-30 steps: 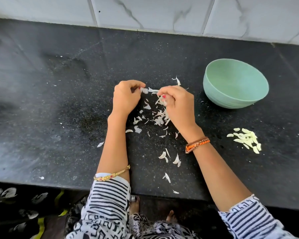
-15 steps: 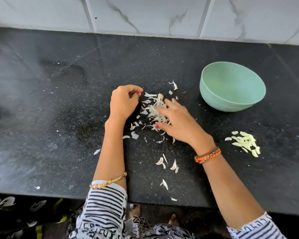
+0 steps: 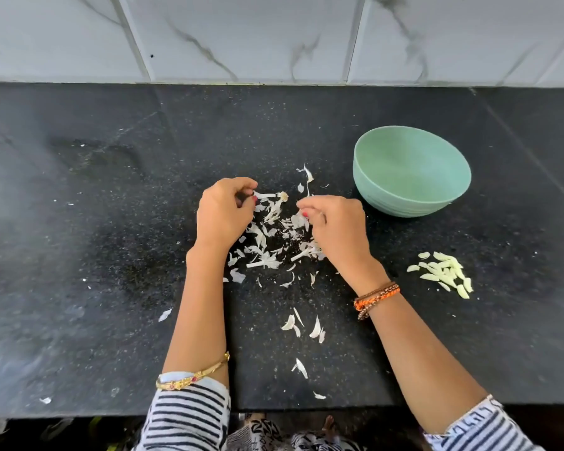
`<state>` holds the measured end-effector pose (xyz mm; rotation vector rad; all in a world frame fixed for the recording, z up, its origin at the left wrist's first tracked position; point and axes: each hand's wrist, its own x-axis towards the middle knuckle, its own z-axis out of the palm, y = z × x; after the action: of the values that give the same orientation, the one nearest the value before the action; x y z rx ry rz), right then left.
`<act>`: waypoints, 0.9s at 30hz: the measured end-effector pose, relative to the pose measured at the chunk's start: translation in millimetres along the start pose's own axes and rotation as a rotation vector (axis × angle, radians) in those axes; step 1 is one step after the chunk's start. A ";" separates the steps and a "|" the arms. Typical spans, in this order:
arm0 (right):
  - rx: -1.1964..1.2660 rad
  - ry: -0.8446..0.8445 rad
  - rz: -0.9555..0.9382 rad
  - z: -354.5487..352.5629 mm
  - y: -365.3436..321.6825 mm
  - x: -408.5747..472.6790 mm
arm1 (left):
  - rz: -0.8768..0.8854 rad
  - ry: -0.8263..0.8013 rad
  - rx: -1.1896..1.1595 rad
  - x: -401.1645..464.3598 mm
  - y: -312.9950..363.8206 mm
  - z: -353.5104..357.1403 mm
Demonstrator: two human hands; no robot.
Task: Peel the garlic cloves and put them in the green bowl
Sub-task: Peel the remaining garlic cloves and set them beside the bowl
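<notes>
Just garlic skins (image 3: 274, 236) between both curled hands.

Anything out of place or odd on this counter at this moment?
Yes: the peeled cloves lie in a heap on the bare counter, in front of the green bowl, whose visible inside looks empty. Papery garlic skins are strewn between both hands, as expected when peeling.

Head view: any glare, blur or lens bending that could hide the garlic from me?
Head view: soft hazy glare whitens the counter at the left; wide-angle bending curves the wall edge; the centre is sharp, with the left hand, right hand, peeled cloves and green bowl clear; shadows faint.
</notes>
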<state>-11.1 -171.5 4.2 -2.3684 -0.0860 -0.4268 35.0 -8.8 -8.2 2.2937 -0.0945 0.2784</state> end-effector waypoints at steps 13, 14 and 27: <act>-0.372 -0.321 0.035 18.2 6.7 48.9 | 0.126 -0.136 0.207 -2.1 4.7 21.9; -0.378 -0.282 0.008 17.3 4.5 43.0 | 0.126 -0.136 0.192 -0.6 3.2 21.1; 0.045 -0.008 0.089 -12.7 10.8 -2.1 | 0.148 -0.160 0.075 -12.1 15.6 11.1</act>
<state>-14.7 -187.8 5.3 -2.3197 0.0060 -0.3688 22.8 -27.8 -6.9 2.3847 -0.3419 0.1763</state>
